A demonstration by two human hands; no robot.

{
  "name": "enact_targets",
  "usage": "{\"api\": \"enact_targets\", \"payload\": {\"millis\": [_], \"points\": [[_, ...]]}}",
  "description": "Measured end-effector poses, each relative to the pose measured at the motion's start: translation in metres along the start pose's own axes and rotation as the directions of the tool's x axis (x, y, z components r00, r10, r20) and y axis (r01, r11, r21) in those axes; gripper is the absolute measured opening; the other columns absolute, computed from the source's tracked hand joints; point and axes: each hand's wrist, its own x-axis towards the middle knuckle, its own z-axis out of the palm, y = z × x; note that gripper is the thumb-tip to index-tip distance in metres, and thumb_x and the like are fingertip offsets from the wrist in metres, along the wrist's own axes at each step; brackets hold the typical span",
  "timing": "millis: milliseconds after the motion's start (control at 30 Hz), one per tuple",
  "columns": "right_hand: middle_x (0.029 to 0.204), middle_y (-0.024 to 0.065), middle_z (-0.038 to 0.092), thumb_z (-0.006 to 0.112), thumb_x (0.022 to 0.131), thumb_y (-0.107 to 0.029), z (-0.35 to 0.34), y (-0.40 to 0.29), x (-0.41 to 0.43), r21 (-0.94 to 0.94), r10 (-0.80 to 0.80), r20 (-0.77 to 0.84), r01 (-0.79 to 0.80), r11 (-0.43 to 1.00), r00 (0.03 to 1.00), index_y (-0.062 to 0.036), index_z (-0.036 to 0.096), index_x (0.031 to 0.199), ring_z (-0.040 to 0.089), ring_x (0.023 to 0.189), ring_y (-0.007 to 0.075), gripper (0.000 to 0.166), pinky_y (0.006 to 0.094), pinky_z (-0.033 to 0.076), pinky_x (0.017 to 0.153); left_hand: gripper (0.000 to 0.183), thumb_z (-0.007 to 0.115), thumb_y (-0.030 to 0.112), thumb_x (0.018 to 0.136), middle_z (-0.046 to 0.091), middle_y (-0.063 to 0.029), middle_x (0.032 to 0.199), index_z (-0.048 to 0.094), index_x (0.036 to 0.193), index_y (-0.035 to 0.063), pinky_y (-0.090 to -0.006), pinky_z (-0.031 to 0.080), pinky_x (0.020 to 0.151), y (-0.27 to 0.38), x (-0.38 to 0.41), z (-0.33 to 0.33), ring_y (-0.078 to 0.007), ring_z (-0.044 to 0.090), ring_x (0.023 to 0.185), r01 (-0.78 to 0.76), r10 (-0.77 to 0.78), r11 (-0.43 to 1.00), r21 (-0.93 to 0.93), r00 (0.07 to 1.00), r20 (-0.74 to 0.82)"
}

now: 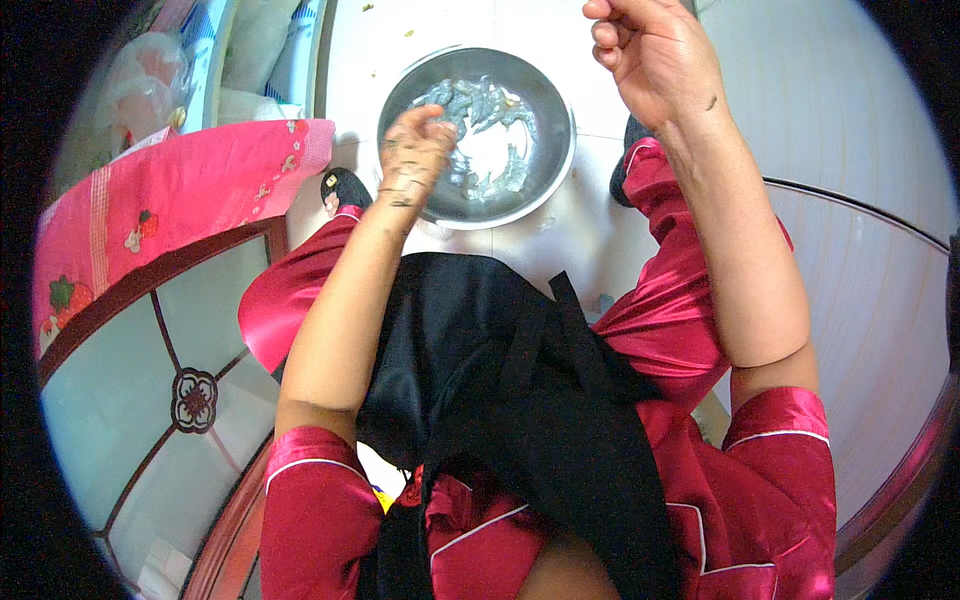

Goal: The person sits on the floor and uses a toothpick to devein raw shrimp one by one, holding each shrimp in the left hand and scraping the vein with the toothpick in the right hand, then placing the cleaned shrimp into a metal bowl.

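A round stainless steel basin stands on the floor between my feet. Raw grey shrimp lie in it, mostly along its far side, with some nearer the right edge of its bottom. My left hand is over the basin's left rim, blurred, its fingers curled; whether it holds anything I cannot tell. Dark marks show on its back and wrist. At the top right, beyond the basin's rim, my right hand is raised with curled fingers; its fingertips reach the picture's top edge, and I cannot tell if something is between them.
At the left stands a cabinet with glass panels, covered on top by a pink strawberry-print cloth. Clear plastic bags are behind it. A pale panel rises at the right. Small scraps dot the white tiled floor.
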Motion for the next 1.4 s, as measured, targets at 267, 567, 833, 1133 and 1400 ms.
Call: {"api": "enact_targets", "payload": {"millis": [267, 567, 833, 1133, 1400], "points": [[0.071, 0.0052, 0.058, 0.054, 0.085, -0.009, 0.001, 0.011, -0.004, -0.047, 0.177, 0.112, -0.173, 0.984, 0.978, -0.0026, 0.055, 0.093, 0.048, 0.051, 0.0077, 0.010, 0.0193, 0.039, 0.043, 0.019, 0.049, 0.012, 0.078, 0.062, -0.0151, 0.089, 0.059, 0.093, 0.0040, -0.0385, 0.049, 0.076, -0.054, 0.080, 0.102, -0.0308, 0.059, 0.086, -0.630, 0.543, 0.303, 0.715, 0.731, 0.414], [0.076, 0.0064, 0.063, 0.056, 0.083, -0.012, 0.007, 0.019, -0.014, -0.286, 0.016, 0.142, 0.025, 0.958, 0.990, -0.0022, 0.061, 0.091, 0.054, 0.057, 0.0084, 0.014, 0.0199, 0.041, 0.046, 0.010, 0.050, 0.012, 0.078, 0.063, -0.0135, 0.087, 0.056, 0.082, 0.0045, -0.0391, 0.049, 0.072, -0.042, 0.077, 0.109, -0.0304, 0.059, 0.086, -0.575, 0.332, 0.308, 0.758, 0.812, 0.480], [0.075, 0.0046, 0.062, 0.056, 0.084, -0.012, 0.013, 0.044, -0.003, -0.351, 0.090, 0.119, -0.042, 0.935, 0.989, -0.0021, 0.060, 0.092, 0.050, 0.054, 0.0040, 0.013, 0.0161, 0.038, 0.044, 0.016, 0.047, 0.012, 0.081, 0.059, -0.0161, 0.095, 0.053, 0.094, 0.0048, -0.0388, 0.051, 0.073, -0.048, 0.052, 0.096, -0.0311, 0.060, 0.087, -0.523, 0.282, 0.163, 0.836, 0.837, 0.469], [0.075, 0.0052, 0.063, 0.056, 0.083, -0.015, 0.003, 0.097, 0.018, -0.764, 0.008, 0.084, 0.059, 0.643, 0.996, -0.0020, 0.061, 0.087, 0.054, 0.062, 0.0106, 0.014, 0.0242, 0.043, 0.057, 0.026, 0.054, 0.012, 0.073, 0.063, -0.0169, 0.092, 0.058, 0.098, 0.0032, -0.0394, 0.049, 0.075, -0.045, 0.056, 0.071, -0.0306, 0.062, 0.087, -0.434, 0.250, 0.520, 0.736, 0.901, 0.355], [0.077, 0.0040, 0.061, 0.056, 0.083, -0.015, 0.004, 0.120, 0.011, -0.800, 0.011, 0.048, 0.031, 0.599, 0.999, -0.0024, 0.061, 0.088, 0.057, 0.069, 0.0133, 0.014, 0.0263, 0.044, 0.060, 0.039, 0.056, -0.005, 0.076, 0.061, -0.0068, 0.102, 0.051, 0.114, 0.0028, -0.0203, 0.045, 0.073, 0.020, 0.021, 0.007, -0.0087, 0.054, 0.085, -0.200, 0.197, 0.980, -0.016, 0.942, 0.271]]}}
